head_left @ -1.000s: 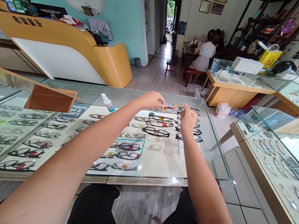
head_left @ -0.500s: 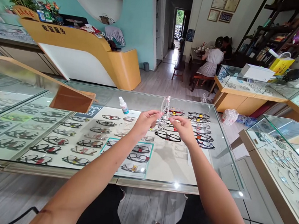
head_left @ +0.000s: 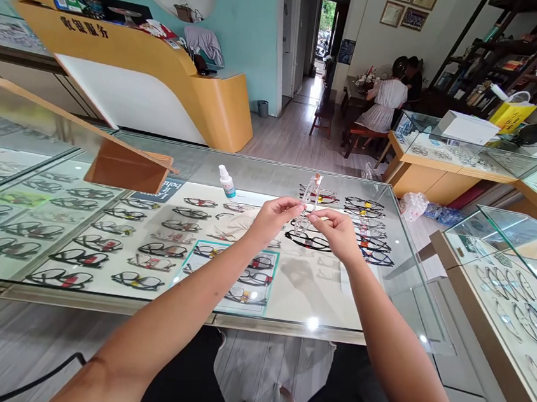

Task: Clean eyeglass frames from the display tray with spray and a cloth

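Observation:
Both hands are raised over the glass display counter point(head_left: 400, 272). My left hand point(head_left: 274, 217) and my right hand point(head_left: 337, 230) pinch a pair of clear-framed glasses point(head_left: 309, 199) between them, held upright just above the glass. The frame carries a small red and yellow tag near its top. Rows of dark-framed glasses point(head_left: 310, 240) lie on top of the counter right under my hands. A small white spray bottle point(head_left: 227, 181) with a blue label stands on the glass to the left of my left hand.
A wooden stand point(head_left: 123, 170) rests on the counter at left. Another glass case point(head_left: 505, 277) stands to my right, with a floor gap between. An orange reception desk point(head_left: 166, 81) is behind. Two people sit at a table point(head_left: 390, 92) far back.
Both hands drew back from the far row of glasses, lifting the clear frame off the counter and turning it upright between them. The camera shifted slightly.

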### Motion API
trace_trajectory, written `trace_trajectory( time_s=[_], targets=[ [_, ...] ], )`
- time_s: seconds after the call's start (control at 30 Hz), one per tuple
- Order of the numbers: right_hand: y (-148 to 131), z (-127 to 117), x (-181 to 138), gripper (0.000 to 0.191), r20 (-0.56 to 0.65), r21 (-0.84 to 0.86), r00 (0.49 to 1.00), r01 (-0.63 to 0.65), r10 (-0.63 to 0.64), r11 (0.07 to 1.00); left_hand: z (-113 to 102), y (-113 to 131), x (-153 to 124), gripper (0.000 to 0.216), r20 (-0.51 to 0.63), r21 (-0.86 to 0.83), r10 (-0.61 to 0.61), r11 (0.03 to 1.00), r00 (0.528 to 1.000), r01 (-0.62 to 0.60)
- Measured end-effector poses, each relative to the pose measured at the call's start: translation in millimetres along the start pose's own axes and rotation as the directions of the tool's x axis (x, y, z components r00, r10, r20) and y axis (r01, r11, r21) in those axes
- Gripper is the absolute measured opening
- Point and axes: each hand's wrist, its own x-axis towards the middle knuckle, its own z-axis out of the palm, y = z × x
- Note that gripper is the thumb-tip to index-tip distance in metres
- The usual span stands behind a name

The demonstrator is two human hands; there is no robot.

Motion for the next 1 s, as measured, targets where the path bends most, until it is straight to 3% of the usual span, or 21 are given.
trace_trajectory(
  time_s=[0.17,0.33,0.5,0.63,0.83,1.0],
  targets=[
    [2,-5,2,0.045,-0.012,-0.013,0.999,0.053,-0.053,0.998,3,1,-2,0.046,0.062,-0.027,0.012,1.000,0.998,-0.010],
    [1,-14,4,0.043,-0.104,-0.058,0.992,0.070,-0.076,0.996,-2,2,1,0.042,0.023,0.039,0.035,0.999,0.999,-0.036],
    [3,-28,5,0.038,-0.320,-0.359,0.909,0.145,-0.268,0.922,-11,3,5,0.038,0.044,0.168,0.021,0.985,0.999,-0.029],
    [2,-33,5,0.036,-0.358,-0.566,0.868,0.092,-0.345,0.819,-14,3,5,0.038,0.068,0.239,0.002,0.971,0.998,-0.018],
    [2,-34,5,0.034,-0.426,-0.601,0.840,0.015,-0.336,0.799,-15,-4,6,0.041,0.104,0.268,0.013,0.963,0.995,-0.040],
    [3,-32,5,0.037,-0.408,-0.603,0.803,0.120,-0.435,0.789,-10,-5,4,0.043,0.115,0.244,0.015,0.969,0.993,-0.042]
  ],
)
